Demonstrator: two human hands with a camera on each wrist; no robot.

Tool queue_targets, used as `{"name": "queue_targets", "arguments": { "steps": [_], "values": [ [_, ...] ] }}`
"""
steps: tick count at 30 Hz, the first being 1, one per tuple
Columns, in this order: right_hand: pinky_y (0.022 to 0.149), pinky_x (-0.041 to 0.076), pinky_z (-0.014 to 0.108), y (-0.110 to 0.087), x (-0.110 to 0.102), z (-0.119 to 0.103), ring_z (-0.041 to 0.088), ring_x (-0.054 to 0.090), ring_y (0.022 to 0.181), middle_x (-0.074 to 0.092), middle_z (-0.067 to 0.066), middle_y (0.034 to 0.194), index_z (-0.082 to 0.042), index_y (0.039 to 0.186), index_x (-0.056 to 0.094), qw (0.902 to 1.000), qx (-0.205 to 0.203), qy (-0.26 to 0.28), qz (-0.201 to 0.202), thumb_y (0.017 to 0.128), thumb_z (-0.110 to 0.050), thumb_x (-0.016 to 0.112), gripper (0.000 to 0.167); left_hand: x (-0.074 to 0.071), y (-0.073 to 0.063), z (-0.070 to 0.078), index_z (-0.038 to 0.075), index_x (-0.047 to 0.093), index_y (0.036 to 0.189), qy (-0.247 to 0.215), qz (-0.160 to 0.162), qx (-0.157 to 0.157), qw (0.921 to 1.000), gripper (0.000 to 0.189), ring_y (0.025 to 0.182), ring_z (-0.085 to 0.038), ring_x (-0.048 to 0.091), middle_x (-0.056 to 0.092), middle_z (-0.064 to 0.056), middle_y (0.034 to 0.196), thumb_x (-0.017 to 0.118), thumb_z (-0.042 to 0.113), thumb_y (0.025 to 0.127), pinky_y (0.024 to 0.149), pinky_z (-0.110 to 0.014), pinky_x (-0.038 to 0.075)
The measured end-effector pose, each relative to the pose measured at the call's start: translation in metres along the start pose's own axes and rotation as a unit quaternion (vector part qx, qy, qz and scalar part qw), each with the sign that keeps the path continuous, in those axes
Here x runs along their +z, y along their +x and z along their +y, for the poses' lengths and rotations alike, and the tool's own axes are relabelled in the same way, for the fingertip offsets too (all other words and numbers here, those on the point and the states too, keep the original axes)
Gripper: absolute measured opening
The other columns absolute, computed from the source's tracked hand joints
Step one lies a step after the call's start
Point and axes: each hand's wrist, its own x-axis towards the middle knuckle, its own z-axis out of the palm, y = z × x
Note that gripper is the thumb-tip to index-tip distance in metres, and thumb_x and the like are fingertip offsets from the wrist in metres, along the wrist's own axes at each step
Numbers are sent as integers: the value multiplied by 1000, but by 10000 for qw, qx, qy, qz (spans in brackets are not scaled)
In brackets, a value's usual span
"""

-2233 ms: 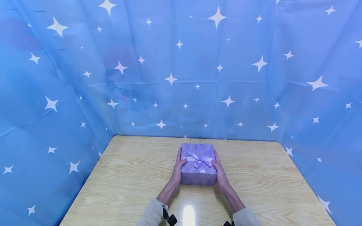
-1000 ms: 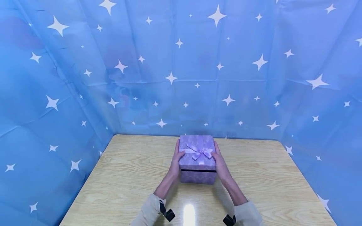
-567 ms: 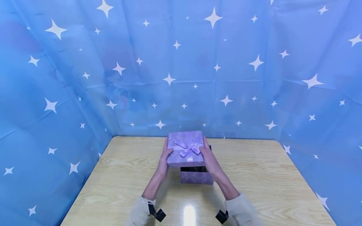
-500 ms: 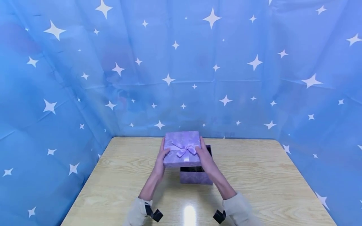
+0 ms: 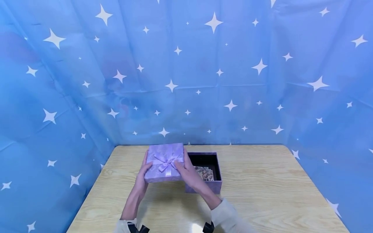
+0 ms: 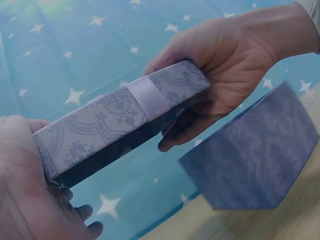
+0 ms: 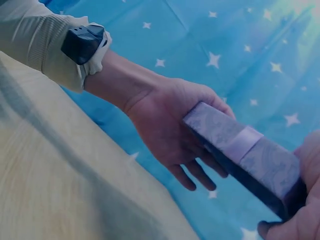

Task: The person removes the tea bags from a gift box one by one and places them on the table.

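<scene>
A purple patterned gift-box lid (image 5: 154,152) with a ribbon bow (image 5: 167,161) is held up over the table, left of its box. My left hand (image 5: 141,178) grips the lid's left side, thumb on top. On the opposite side my right hand (image 5: 190,174) holds it the same way. Seen from the left wrist, the lid (image 6: 107,117) is lifted with its dark underside showing. The uncovered box (image 5: 214,187) stands on the table, black inside. Several small brownish patterned pieces (image 5: 205,173) lie in it, partly hidden behind my right hand.
The wood-grain table (image 5: 276,187) runs up to a blue star-patterned curtain (image 5: 186,64) behind and at both sides. A black wrist camera (image 7: 82,42) is strapped at my left sleeve. Light glares near the table's front.
Both hands have raised the lid off the box and carried it left, then slightly lower. The box has stayed in place, and its inside and contents have come into view.
</scene>
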Motion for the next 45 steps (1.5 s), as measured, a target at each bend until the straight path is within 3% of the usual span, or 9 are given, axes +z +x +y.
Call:
{"name": "queue_targets", "arguments": {
  "steps": [5, 10, 16, 21, 26, 32, 39, 45],
  "values": [
    [127, 7, 57, 1, 20, 4, 37, 0, 159, -5, 20, 174, -1, 166, -8, 9996, 40, -282, -7, 112, -32, 45, 81, -19, -7, -9, 32, -4, 169, -7, 63, -73, 10000, 74, 159, -25, -17, -16, 2, 175, 38, 33, 109, 126, -56, -6],
    [127, 9, 58, 0, 39, 10, 38, 3, 159, -4, 21, 173, -3, 166, -8, 9991, 127, -367, 171, 112, -33, 44, 81, -37, -10, -20, 27, -5, 169, 99, -95, -244, 9996, 73, 159, -27, -16, -14, -3, 175, 38, 38, 110, 127, -56, -6],
    [127, 10, 57, -1, 61, 25, 38, 4, 159, -6, 19, 174, -5, 167, -10, 9974, 475, -351, 410, 112, -39, 42, 83, -55, -3, -32, 20, 2, 170, -279, -94, -499, 9983, 70, 160, -25, -9, -7, -5, 176, 40, 32, 112, 128, -48, -2],
    [126, 13, 58, 6, 75, 48, 37, 9, 159, -2, 15, 175, -10, 168, -6, 9940, 735, -333, 736, 107, -42, 51, 90, -63, 10, -44, 14, 8, 169, -380, 192, -652, 9970, 67, 159, -26, -7, -5, -10, 176, 43, 20, 112, 129, -46, 0],
    [126, 15, 58, 11, 85, 75, 37, 12, 159, 2, 16, 175, -10, 169, -3, 9908, 869, -370, 966, 105, -44, 56, 93, -65, 19, -57, 9, 20, 167, 101, 721, -705, 9949, 63, 160, -28, -5, 5, -11, 175, 46, 15, 110, 130, -46, 0],
    [126, 17, 57, 6, 92, 88, 38, 14, 158, 2, 16, 175, -8, 168, -3, 9897, 764, -586, 1057, 106, -46, 56, 94, -63, 22, -67, 6, 30, 164, 615, 1036, -403, 9919, 59, 161, -27, 7, 20, -12, 173, 48, 11, 109, 130, -45, 7],
    [125, 23, 56, 9, 97, 92, 40, 21, 156, 8, 21, 173, -3, 168, 0, 9843, 709, -1028, 1247, 105, -37, 59, 93, -61, 32, -74, -3, 27, 162, 984, 1034, 86, 9897, 60, 159, -33, 14, 23, -19, 170, 49, 2, 106, 129, -45, 13],
    [124, 25, 56, 14, 102, 93, 40, 19, 157, 10, 24, 173, 1, 167, 5, 9726, 654, -1846, 1255, 103, -37, 58, 91, -63, 39, -78, -4, 29, 161, 1416, 1035, 307, 9840, 60, 158, -36, 17, 25, -22, 169, 49, -2, 104, 128, -47, 15]
  ]
}}
